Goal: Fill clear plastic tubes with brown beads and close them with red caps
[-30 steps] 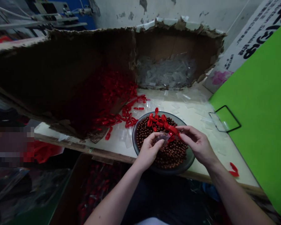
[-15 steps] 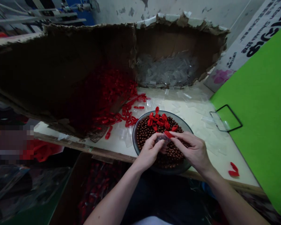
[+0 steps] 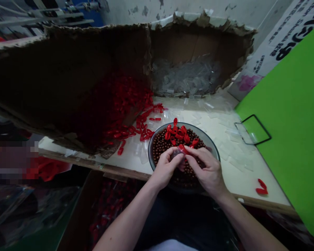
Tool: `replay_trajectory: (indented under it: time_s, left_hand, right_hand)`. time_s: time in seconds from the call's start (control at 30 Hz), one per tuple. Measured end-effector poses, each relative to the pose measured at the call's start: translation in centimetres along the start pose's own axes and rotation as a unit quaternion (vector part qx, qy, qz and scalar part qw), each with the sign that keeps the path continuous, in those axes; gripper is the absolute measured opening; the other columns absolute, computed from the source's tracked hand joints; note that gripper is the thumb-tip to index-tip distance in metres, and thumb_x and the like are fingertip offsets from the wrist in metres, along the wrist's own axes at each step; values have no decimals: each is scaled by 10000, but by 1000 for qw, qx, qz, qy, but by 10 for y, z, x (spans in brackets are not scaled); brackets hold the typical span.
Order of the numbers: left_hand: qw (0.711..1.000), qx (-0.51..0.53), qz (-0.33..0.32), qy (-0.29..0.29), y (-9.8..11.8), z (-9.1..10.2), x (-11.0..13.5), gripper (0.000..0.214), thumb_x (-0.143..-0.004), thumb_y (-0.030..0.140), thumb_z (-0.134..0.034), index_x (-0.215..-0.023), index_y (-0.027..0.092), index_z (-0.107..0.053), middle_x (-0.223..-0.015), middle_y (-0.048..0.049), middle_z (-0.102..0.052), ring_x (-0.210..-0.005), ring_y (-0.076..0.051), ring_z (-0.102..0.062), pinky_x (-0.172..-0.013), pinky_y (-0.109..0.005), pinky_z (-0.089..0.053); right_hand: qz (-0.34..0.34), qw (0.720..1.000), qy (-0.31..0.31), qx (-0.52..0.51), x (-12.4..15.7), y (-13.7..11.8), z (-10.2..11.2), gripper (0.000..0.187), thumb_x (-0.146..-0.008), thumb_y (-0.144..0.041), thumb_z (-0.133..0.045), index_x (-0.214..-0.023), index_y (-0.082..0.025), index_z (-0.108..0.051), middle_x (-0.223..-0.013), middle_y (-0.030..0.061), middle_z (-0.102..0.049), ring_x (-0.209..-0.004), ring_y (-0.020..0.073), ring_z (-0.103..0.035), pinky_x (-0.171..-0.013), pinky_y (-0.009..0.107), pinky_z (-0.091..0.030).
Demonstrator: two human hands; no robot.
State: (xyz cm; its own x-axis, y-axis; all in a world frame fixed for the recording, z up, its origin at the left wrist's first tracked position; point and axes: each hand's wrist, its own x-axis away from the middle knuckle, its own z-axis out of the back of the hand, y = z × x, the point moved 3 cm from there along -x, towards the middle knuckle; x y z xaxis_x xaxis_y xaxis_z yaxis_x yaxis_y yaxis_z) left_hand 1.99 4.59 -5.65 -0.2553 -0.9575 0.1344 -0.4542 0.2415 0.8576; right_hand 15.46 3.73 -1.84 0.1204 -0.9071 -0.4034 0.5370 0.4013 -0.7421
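Over a dark round bowl (image 3: 152,139) filled with small brown beads (image 3: 161,146), my left hand (image 3: 166,168) pinches a small clear plastic bag (image 3: 174,153). My right hand (image 3: 205,170) sits close against it, its fingers on a red plastic piece (image 3: 182,149) that touches the bag. Several more red loop-shaped plastic pieces (image 3: 178,134) lie on the beads at the far side of the bowl. My hands hide the near part of the bowl and most of the bag.
A torn cardboard box (image 3: 199,31) holds clear plastic bags (image 3: 185,76) and a heap of red pieces (image 3: 128,101), which spill onto the pale tabletop (image 3: 225,167). A green board (image 3: 290,122) stands at right, with two red pieces (image 3: 261,187) near it.
My right hand has moved left and closed in on my left hand, bringing the red piece against the bag. The view has shifted slightly.
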Motion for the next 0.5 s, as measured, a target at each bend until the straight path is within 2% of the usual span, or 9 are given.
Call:
replay_trajectory:
  time_s: [0.13, 0.23, 0.3, 0.33, 0.4, 0.5]
  left_hand:
    - [1000, 6, 23, -3, 2, 0, 1, 300, -785, 423, -666, -906, 155, -607, -683, -1, -614, -562, -91, -552, -558, -217, -481]
    - [996, -19, 52, -64, 5, -3, 3, 298, -779, 418, -669, -877, 142, -613, -674, -15, -617, -543, -96, -556, -529, -217, -476]
    - [990, -54, 67, -116, 7, -6, 5, 292, -778, 409, -670, -845, 132, -613, -656, -18, -606, -520, -89, -539, -508, -209, -460]
    - [985, -73, 75, -136, 8, -8, 5, 290, -777, 408, -670, -827, 129, -610, -639, -16, -599, -502, -84, -525, -499, -207, -452]
    - [976, -112, 89, -162, 9, -10, 6, 289, -776, 410, -668, -803, 129, -603, -605, -7, -579, -473, -73, -495, -484, -200, -430]
    - [966, -155, 101, -181, 10, -15, 8, 287, -782, 415, -659, -833, 137, -609, -580, 16, -535, -472, -66, -463, -468, -183, -393]
  right_hand:
    - [-22, 998, -40, -30, -9, -1, 13, 299, -855, -305, -626, -1152, -285, -658, -930, 33, -600, -835, 170, -590, -755, 296, -494]
    - [-70, 993, -64, -74, -19, 3, 22, 305, -864, -357, -612, -1157, -280, -651, -876, 16, -591, -767, 149, -577, -713, 273, -480]
    - [-96, 982, -121, -112, -28, 5, 20, 329, -888, -405, -563, -1176, -267, -643, -888, 22, -605, -770, 149, -575, -725, 274, -477]
    - [-111, 969, -164, -146, -32, 6, 16, 351, -904, -435, -523, -1183, -260, -642, -914, 30, -613, -787, 153, -579, -735, 278, -480]
    - [-151, 927, -245, -242, -37, 6, 7, 420, -929, -495, -431, -1191, -246, -645, -957, 48, -626, -822, 162, -589, -754, 283, -491]
    - [-234, 849, -293, -374, -40, 4, -4, 516, -937, -553, -344, -1190, -221, -648, -937, 63, -635, -835, 166, -602, -768, 284, -503]
